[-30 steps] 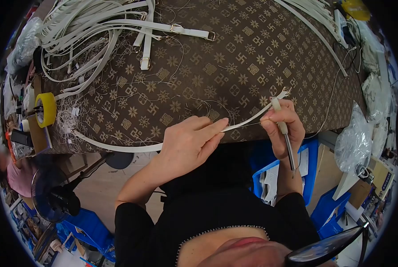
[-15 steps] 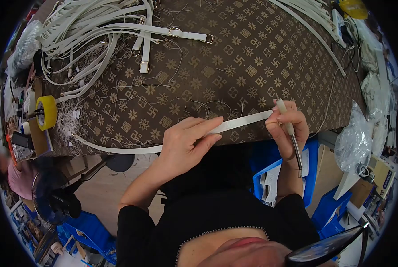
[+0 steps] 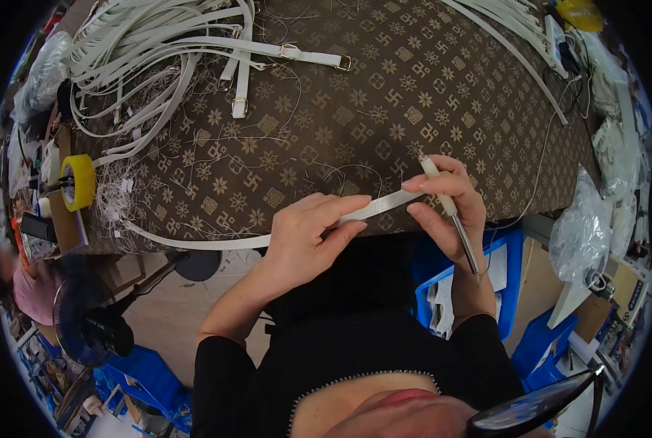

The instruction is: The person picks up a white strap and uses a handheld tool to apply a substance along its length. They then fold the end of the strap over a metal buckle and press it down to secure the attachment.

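A narrow white strap runs along the front edge of the table. My left hand is closed on it, thumb and fingers pinching its middle. To the right, my right hand has its fingertips at the strap's end, the thumb held a little below. Tucked through the fingers of that hand is a slim pen-like tool with a whitish handle and a long metal shaft that points down toward the wrist. The rest of the strap curves away left toward a tangle of loose threads.
Many white straps with metal buckles are heaped at the back left of the patterned tablecloth. More straps lie back right. A yellow tape roll stands at the left edge. Below are a blue bin and a fan.
My right hand has moved left along the strap, closer to my left hand, and its thumb has opened away from the strap. The tool has moved with it. My left hand has barely moved.
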A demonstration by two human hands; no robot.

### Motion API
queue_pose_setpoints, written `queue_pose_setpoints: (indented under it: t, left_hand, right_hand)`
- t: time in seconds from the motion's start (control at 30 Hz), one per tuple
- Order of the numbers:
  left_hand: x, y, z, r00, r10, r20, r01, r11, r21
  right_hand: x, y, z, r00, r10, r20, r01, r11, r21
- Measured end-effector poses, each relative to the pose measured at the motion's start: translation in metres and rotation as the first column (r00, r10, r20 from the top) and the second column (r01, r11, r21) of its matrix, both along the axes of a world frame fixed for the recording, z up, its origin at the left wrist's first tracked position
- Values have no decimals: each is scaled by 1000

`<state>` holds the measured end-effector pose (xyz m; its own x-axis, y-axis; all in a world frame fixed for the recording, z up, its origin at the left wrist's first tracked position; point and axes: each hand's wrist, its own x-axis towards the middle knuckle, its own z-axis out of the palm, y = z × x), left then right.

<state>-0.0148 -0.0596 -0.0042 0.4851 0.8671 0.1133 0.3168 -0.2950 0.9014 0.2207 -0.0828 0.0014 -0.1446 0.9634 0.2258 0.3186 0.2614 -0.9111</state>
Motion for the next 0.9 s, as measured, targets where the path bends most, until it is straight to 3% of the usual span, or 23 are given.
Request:
queue_pose_setpoints:
  t: [0.1, 0.3, 0.37, 0.43, 0.5, 0.6, 0.73, 0.9]
  left_hand:
    - [0, -1, 1, 1000, 6, 6, -5, 999, -50]
    - [0, 0, -1, 999, 2, 32, 2, 991, -136]
    - [0, -1, -3, 999, -10, -41, -3, 947, -322]
    - [-1, 1, 2, 994, -73, -82, 37, 927, -374]
    - [-2, 5, 9, 983, -137, -118, 75, 901, -426]
    - [-5, 10, 12, 969, -217, -118, 116, 822, -558]
    - [-9, 12, 9, 977, -208, 55, 194, 740, -644]
    - [-8, 11, 8, 964, -195, 179, 264, 663, -701]
  right_hand:
    - [-2, 1, 3, 998, 22, 63, -23, 1000, 18]
    - [-6, 0, -1, 1000, -15, 26, 15, 1000, 11]
    - [-2, -2, -1, 999, -14, 29, 14, 1000, 16]
    - [-1, -3, -1, 999, -13, 32, 12, 1000, 15]
    - [0, -2, 3, 988, -3, 152, -16, 993, 119]
    - [-1, -4, 5, 959, -16, 284, -25, 990, 139]
    - [-7, 1, 11, 936, 3, 353, -70, 982, 175]
    - [-14, 3, 3, 967, 93, 236, -116, 989, 86]
